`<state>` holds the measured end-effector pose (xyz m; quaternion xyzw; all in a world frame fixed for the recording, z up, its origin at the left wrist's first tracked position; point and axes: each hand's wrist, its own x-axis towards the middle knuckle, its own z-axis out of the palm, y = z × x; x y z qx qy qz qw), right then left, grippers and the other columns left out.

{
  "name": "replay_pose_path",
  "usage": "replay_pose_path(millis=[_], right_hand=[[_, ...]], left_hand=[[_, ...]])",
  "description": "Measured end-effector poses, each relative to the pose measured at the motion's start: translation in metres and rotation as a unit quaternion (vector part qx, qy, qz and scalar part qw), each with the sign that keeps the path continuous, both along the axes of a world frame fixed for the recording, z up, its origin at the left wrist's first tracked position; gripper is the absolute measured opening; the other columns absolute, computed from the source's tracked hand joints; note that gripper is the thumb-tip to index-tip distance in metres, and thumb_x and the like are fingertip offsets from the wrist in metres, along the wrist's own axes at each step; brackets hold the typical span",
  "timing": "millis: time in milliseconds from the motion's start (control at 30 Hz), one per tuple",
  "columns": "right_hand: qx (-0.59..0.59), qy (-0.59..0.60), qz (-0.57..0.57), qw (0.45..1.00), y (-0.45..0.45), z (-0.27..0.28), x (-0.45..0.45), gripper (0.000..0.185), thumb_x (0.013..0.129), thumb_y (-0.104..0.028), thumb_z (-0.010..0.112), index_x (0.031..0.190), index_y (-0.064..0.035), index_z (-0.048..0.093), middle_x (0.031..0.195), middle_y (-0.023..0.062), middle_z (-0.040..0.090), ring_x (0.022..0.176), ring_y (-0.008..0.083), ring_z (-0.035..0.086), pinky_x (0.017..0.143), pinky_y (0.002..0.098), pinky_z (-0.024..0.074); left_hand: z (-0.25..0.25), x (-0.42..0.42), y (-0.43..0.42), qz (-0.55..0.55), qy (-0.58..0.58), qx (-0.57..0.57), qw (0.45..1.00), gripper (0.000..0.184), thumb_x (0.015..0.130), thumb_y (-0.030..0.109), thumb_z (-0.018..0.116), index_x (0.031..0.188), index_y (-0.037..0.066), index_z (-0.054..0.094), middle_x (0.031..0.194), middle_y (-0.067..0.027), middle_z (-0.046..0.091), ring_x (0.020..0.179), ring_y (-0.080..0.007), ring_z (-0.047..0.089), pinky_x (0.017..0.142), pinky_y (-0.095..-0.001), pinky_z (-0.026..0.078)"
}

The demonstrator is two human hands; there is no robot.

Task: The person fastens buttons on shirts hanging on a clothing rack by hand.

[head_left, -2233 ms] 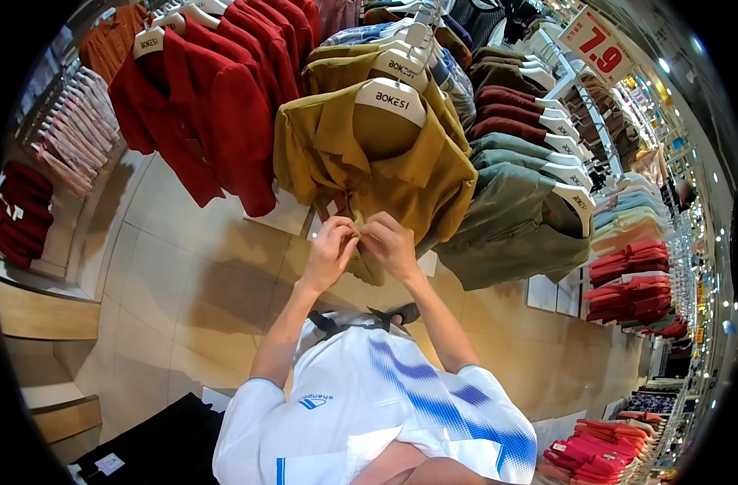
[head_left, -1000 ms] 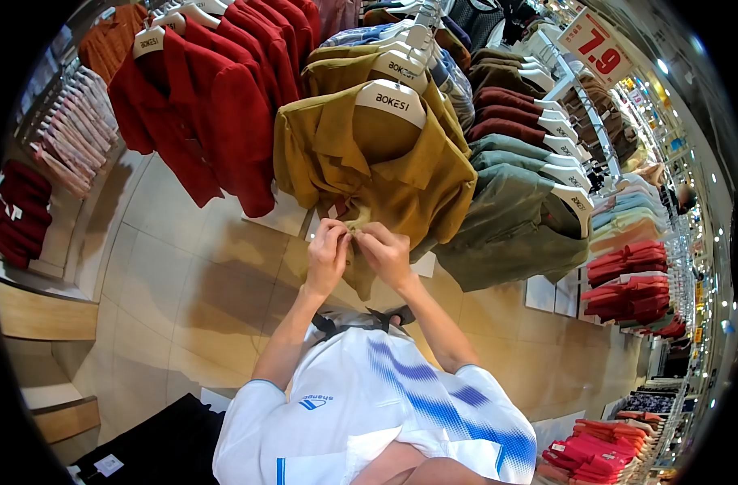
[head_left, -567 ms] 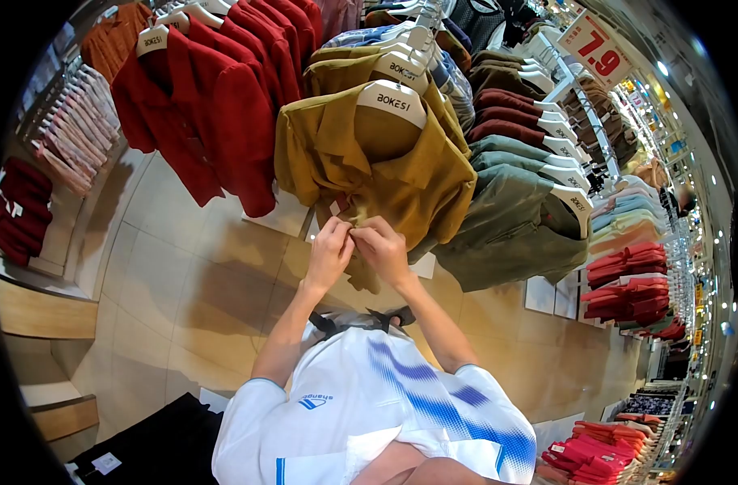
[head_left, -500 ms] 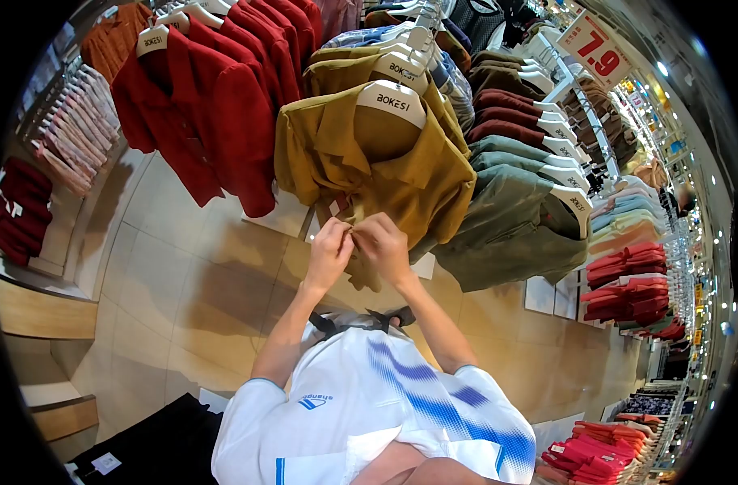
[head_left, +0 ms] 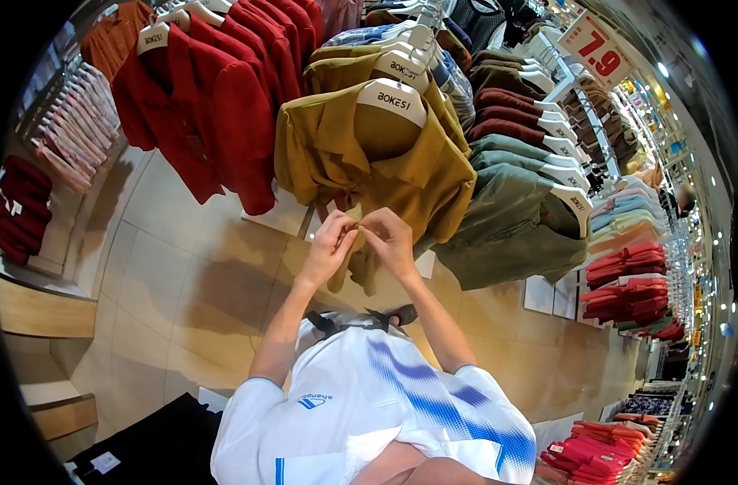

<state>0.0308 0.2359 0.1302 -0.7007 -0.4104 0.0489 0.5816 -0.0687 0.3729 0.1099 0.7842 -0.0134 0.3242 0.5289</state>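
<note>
A mustard-coloured shirt hangs from a white hanger marked BOKESI, at the front of its rack. Both my hands are at its front edge, low in the middle. My left hand pinches the shirt's fabric, fingers closed. Close beside it, my right hand has its fingertips pressed together on the same edge. Whether a button sits between the fingertips is too small to tell. Below my hands the lower part of the shirt hangs loose.
Red shirts hang at the left, green shirts at the right. A price sign reading 7.9 stands above the right rack. Black folded clothing lies at the lower left, near wooden shelves.
My hands have shifted slightly, the right one turning a little at the wrist. The shirt's loose lower part has swung and spread between my wrists.
</note>
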Motion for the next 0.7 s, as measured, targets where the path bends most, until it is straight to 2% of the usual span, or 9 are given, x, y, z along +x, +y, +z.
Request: replay_pose_path(millis=[133,200,267,333,433,533,600,633,700], right_hand=[[-0.008,-0.022,0.009,1.000,-0.001,-0.001,0.003,0.018,0.079,0.007,0.070,0.094,-0.0018,0.063,0.083,0.0044,0.057,0.066,0.0103,0.054,0.058,0.0236,0.0421],[-0.015,-0.012,0.014,1.000,-0.001,-0.001,0.003,0.020,0.079,0.007,0.070,0.095,-0.0016,0.062,0.082,0.0044,0.057,0.066,0.0100,0.054,0.059,0.0228,0.0427],[-0.023,-0.003,0.019,1.000,0.001,-0.002,0.002,0.021,0.079,0.007,0.071,0.097,-0.0014,0.062,0.082,0.0044,0.057,0.066,0.0096,0.054,0.060,0.0221,0.0433],[-0.010,0.079,0.028,0.996,0.004,-0.002,0.001,0.029,0.078,0.006,0.070,0.104,-0.0010,0.058,0.084,0.0054,0.057,0.070,0.0103,0.056,0.064,0.0221,0.0458],[-0.011,0.027,0.017,0.999,0.004,-0.011,0.003,0.036,0.078,0.006,0.069,0.109,-0.0007,0.053,0.088,0.0068,0.058,0.077,0.0136,0.060,0.067,0.0248,0.0493],[-0.037,0.010,-0.030,0.999,0.001,-0.026,0.003,0.039,0.074,0.005,0.070,0.108,-0.0009,0.053,0.092,0.0057,0.061,0.090,0.0159,0.063,0.078,0.0294,0.0514],[-0.058,0.000,-0.033,0.998,-0.001,-0.036,0.004,0.033,0.079,0.002,0.068,0.109,0.0012,0.054,0.099,0.0084,0.063,0.095,0.0182,0.065,0.079,0.0309,0.0525],[-0.076,0.047,-0.007,0.996,-0.002,-0.038,0.005,0.031,0.082,0.001,0.067,0.110,0.0017,0.055,0.100,0.0083,0.064,0.095,0.0168,0.064,0.079,0.0304,0.0520],[-0.102,0.153,0.033,0.982,-0.003,-0.037,0.004,0.026,0.090,-0.006,0.063,0.113,0.0025,0.058,0.099,0.0066,0.066,0.092,0.0119,0.063,0.079,0.0284,0.0506]], left_hand=[[0.005,0.001,0.005,-0.019,0.004,0.006,1.000,0.011,0.094,0.002,0.060,0.102,0.000,0.053,0.091,-0.0085,0.050,0.077,-0.0190,0.052,0.066,-0.0295,0.043],[0.003,0.000,0.010,-0.062,0.065,-0.068,0.994,0.008,0.094,0.002,0.058,0.099,-0.001,0.051,0.092,-0.0100,0.050,0.076,-0.0212,0.051,0.067,-0.0306,0.043],[-0.001,0.006,0.009,-0.057,0.040,-0.068,0.995,0.007,0.095,0.002,0.056,0.097,-0.001,0.050,0.091,-0.0098,0.050,0.076,-0.0206,0.051,0.068,-0.0303,0.043],[-0.009,0.010,0.007,-0.051,0.015,-0.069,0.996,0.006,0.096,0.002,0.054,0.096,-0.002,0.049,0.091,-0.0096,0.050,0.077,-0.0200,0.051,0.070,-0.0300,0.043],[-0.011,0.013,0.006,-0.021,0.028,-0.118,0.992,0.006,0.098,0.003,0.051,0.095,-0.002,0.048,0.088,-0.0096,0.050,0.077,-0.0198,0.050,0.072,-0.0300,0.043],[-0.003,0.011,0.008,0.027,0.049,-0.187,0.981,0.007,0.100,0.005,0.050,0.095,0.000,0.049,0.086,-0.0048,0.051,0.074,-0.0138,0.049,0.069,-0.0263,0.041],[0.004,0.011,0.011,0.012,0.065,-0.311,0.948,0.009,0.101,0.008,0.051,0.095,0.003,0.050,0.085,0.0011,0.050,0.072,-0.0067,0.046,0.066,-0.0215,0.039],[0.001,0.013,0.012,-0.004,0.049,-0.332,0.942,0.010,0.102,0.011,0.051,0.095,0.005,0.052,0.085,0.0055,0.049,0.071,-0.0023,0.043,0.063,-0.0184,0.036],[-0.003,0.018,0.016,-0.022,0.044,-0.385,0.922,0.010,0.102,0.012,0.052,0.095,0.005,0.052,0.086,0.0051,0.050,0.071,-0.0026,0.044,0.064,-0.0189,0.038]])
